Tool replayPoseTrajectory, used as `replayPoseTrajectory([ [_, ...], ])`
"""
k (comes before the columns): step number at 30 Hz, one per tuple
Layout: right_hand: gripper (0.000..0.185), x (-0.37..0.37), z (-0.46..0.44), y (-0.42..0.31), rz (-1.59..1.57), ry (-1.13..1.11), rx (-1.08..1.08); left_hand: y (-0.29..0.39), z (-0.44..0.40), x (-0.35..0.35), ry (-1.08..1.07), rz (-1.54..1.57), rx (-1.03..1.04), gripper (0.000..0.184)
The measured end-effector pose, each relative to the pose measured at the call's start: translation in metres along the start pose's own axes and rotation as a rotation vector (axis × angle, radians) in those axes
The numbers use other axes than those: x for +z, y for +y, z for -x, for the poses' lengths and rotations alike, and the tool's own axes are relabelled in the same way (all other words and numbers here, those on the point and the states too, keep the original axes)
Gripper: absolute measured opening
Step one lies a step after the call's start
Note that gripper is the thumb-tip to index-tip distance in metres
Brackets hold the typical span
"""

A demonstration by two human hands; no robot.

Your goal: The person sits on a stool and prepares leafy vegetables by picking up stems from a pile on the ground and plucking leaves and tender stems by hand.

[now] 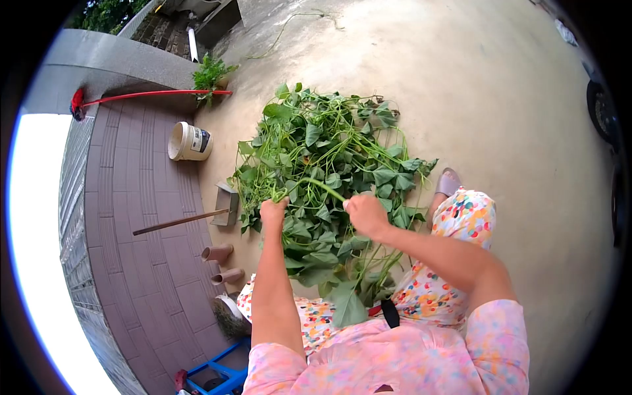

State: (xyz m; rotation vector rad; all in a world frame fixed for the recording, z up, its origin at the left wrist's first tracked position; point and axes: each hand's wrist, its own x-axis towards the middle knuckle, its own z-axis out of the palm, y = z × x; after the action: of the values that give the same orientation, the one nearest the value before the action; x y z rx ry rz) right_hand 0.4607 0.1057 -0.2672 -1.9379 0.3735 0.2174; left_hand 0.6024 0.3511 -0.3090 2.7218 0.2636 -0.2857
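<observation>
A wide heap of leafy green vines (316, 135) lies on the concrete in front of me. Above its middle, one pale green stem (322, 185) arches between my two hands. My left hand (274, 209) is closed around its left end, over the heap's left part. The other end sits in the closed fingers of my right hand (366, 214). More cut vines with big leaves (349, 304) rest by my lap, their stems running up under my right forearm. The fingertips of both hands are partly hidden.
Along the tiled wall (141, 197) on the left stand a white bucket (192, 141), a metal dustpan (224, 205) with a wooden handle, and a pair of boots (220, 253). A red pole (151, 94) leans by a potted plant (209, 76). A blue frame (220, 375) is at lower left.
</observation>
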Motion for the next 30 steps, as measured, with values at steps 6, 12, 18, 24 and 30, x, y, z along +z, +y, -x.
replayPoseTrajectory([
  [6, 0.031, 0.005, -0.033, 0.018, -0.292, 0.115, -0.005, 0.043, 0.074, 0.000, -0.297, 0.168, 0.115, 0.030],
  [12, 0.024, -0.017, -0.038, 0.013, -0.967, -0.266, 0.446, 0.064, 0.106, -0.005, -0.562, 0.565, 0.052, 0.022],
  [18, 0.020, -0.005, -0.040, 0.017, -1.149, -0.308, 0.496, 0.097, 0.138, -0.006, -0.742, 0.560, 0.324, 0.019],
  [24, 0.018, -0.003, -0.045, 0.015, -1.322, -0.234, 0.430, 0.109, 0.151, 0.016, -0.469, 0.722, 0.259, 0.011],
  [30, 0.032, -0.007, -0.038, 0.013, -0.731, -0.290, 0.422, 0.097, 0.132, 0.003, -0.442, 0.801, 0.005, 0.012],
])
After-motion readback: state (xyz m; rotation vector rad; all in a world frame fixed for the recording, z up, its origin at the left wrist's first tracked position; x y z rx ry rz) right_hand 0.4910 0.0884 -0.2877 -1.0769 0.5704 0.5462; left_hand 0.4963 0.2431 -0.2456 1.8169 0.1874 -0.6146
